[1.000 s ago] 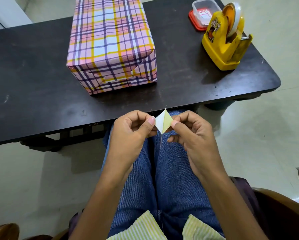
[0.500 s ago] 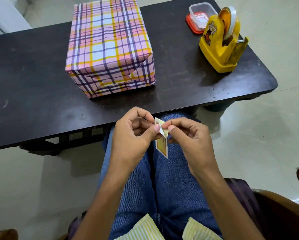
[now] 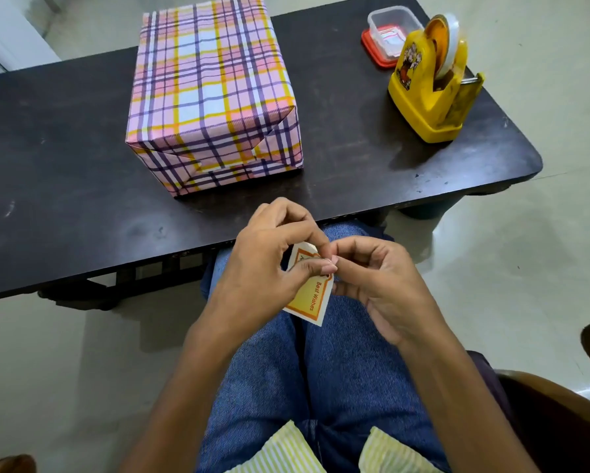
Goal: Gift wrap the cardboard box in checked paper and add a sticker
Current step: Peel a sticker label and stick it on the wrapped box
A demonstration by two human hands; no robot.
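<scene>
A: Containers?

B: One clear plastic tub (image 3: 389, 25) at the far right corner of the counter (image 3: 64, 165), with a red lid (image 3: 372, 51) under it. It holds white slips (image 3: 390, 40) with red print, too small to read. The yellow tape dispenser (image 3: 430, 107) just in front hides its near corner.

A: Task items?

B: The box (image 3: 211, 97), wrapped in checked paper, stands mid-counter. The sticker (image 3: 312, 298), orange-bordered and reading "Best Wishes", is over the lap. The left hand (image 3: 269, 264) pinches it, thumb across its face, and the right hand (image 3: 379, 285) pinches its upper edge. The thumb covers the upper print.
</scene>
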